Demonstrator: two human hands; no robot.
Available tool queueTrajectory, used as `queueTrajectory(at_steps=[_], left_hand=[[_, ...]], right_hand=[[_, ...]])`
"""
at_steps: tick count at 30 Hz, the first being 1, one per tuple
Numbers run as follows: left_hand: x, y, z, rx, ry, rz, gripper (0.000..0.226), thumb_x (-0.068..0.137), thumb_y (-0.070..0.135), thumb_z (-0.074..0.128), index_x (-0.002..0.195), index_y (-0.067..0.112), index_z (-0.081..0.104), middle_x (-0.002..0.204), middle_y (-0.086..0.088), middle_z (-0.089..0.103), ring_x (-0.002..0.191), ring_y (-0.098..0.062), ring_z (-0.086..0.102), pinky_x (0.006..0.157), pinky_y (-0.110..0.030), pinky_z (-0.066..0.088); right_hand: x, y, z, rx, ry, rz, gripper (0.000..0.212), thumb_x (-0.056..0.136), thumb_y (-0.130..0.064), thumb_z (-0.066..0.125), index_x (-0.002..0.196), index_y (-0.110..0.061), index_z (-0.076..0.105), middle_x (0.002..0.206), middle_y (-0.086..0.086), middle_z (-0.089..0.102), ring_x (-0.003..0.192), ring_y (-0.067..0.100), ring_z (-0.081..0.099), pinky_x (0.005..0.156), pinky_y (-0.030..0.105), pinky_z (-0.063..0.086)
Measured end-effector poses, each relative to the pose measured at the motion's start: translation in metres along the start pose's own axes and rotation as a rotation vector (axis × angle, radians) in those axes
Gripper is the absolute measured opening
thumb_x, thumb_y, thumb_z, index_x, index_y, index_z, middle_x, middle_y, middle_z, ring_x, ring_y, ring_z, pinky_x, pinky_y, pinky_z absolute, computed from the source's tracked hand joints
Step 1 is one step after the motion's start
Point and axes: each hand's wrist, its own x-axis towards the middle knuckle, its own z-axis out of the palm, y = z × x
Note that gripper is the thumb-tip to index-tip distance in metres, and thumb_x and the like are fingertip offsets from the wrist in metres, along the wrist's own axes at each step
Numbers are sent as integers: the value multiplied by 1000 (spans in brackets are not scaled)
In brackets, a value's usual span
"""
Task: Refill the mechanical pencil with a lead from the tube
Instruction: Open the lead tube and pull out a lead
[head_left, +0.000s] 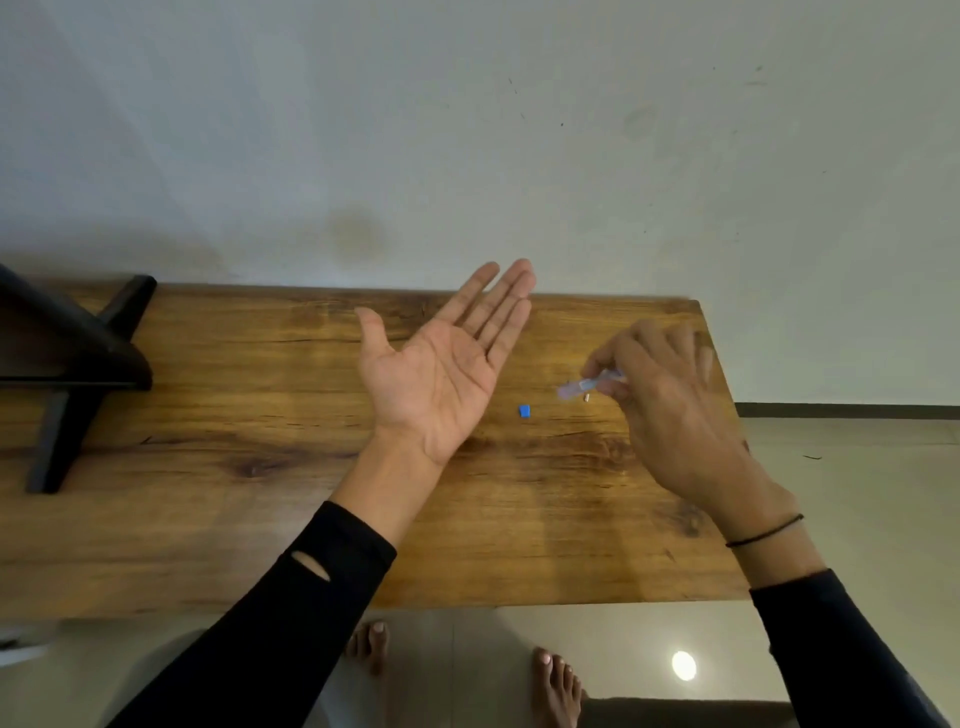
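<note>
Head view shows the left hand (441, 374) open, palm up and empty above the bench (260, 519), left of the blue cap (524, 411), while the right hand (670, 405) pinches the tube (584, 387) just right of that cap, seemingly ready to tip a lead into the palm; the pencil is not visible.

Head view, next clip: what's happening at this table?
A person stands at a wooden table. The right hand holds a small clear tube, tilted toward the left hand, which waits open, palm up and empty. A small blue cap and a tiny metal piece lie on the table between the hands. No pencil is visible.
</note>
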Motion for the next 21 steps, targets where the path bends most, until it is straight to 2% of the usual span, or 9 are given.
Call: queueTrajectory(at_steps=[3,8,15,18,21], left_hand=[[0,3,0,14,9,21,129,90,95,11,163,-9,35,165,-35,44,159,-44,41,133,-47,32],[1,1,0,25,2,8,130,90,96,11,163,-9,35,165,-36,46,159,-44,42,132,-47,34],[1,-5,0,-1,-23,-36,130,89,96,14,164,-8,34,167,-36,42,161,-44,37,135,-47,29],[1,-7,-2,1,-20,-50,130,89,97,14,164,-8,34,167,-36,41,162,-44,36,135,-47,27],[2,-8,-3,6,-19,-58,130,89,96,14,164,-8,34,167,-36,41,161,-44,37,136,-48,27]], right_hand=[[-9,-3,20,-67,-188,-17,35,97,6,67,110,-26,63,111,-7,54,102,16,37,80,40,32],[-13,-13,38,-89,-295,-54,33,98,-1,67,110,-31,58,110,-9,51,101,16,39,81,38,33],[-13,-19,43,-81,-290,-40,24,102,-5,64,112,-27,59,109,-6,54,102,18,42,82,39,34],[-12,-20,40,-68,-289,-48,30,100,-5,67,120,-27,61,112,-7,55,104,17,41,82,37,31],[-4,-17,28,-43,-166,-28,31,98,-1,71,119,-22,65,110,-6,62,99,18,43,79,36,29]])
